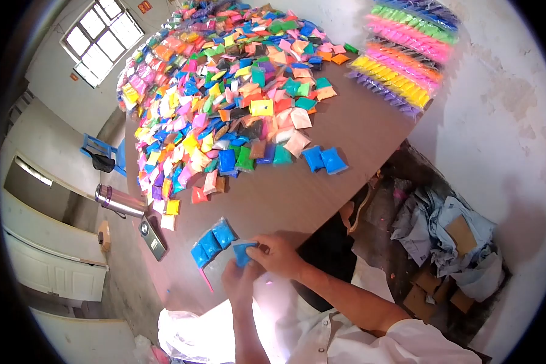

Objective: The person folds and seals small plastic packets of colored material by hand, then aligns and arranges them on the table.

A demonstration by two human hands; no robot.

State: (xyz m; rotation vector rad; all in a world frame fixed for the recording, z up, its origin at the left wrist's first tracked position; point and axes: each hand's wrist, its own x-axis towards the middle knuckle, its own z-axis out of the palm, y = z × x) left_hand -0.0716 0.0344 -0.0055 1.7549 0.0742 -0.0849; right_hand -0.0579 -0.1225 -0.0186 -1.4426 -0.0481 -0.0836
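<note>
Near the front edge of the table, a small blue packet (243,253) is between my two hands. My right hand (278,256) pinches its upper right corner. Around its lower edge are the closed fingers of my left hand (239,280), partly hidden by glare. Just beyond them, several blue packets (210,244) lie side by side in a clear plastic bag, whose near end reaches toward my left hand. A thin pink strip (206,280) lies at the left of this bag.
A large heap of colourful packets (224,91) covers the far table (346,130). Two blue packets (324,159) lie apart from it. Long bagged rows (400,54) stand by the wall. A phone (153,238) and flask (120,201) are at left; grey plastic bags (428,230) lie below right.
</note>
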